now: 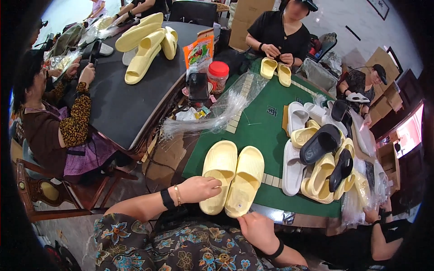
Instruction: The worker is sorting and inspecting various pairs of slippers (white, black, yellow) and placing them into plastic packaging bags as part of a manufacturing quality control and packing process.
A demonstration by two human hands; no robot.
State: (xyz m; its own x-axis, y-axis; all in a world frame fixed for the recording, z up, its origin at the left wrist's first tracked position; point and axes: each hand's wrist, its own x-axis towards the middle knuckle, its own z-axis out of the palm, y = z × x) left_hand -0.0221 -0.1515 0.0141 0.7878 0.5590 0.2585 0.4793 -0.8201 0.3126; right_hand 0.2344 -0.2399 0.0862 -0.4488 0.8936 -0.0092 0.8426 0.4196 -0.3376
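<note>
Two pale yellow slippers (233, 178) lie side by side, soles down, at the near edge of the green surface (264, 131). The left hand (199, 189) has its grip clamped on the left slipper's heel; the right hand (257, 229) pinches the right slipper's heel. A heap of slippers (323, 162) lies just beside them.

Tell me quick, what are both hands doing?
Left hand: closed on the heel of the left yellow slipper.
Right hand: fingers at the heel of the right yellow slipper; grip cannot be told.
</note>
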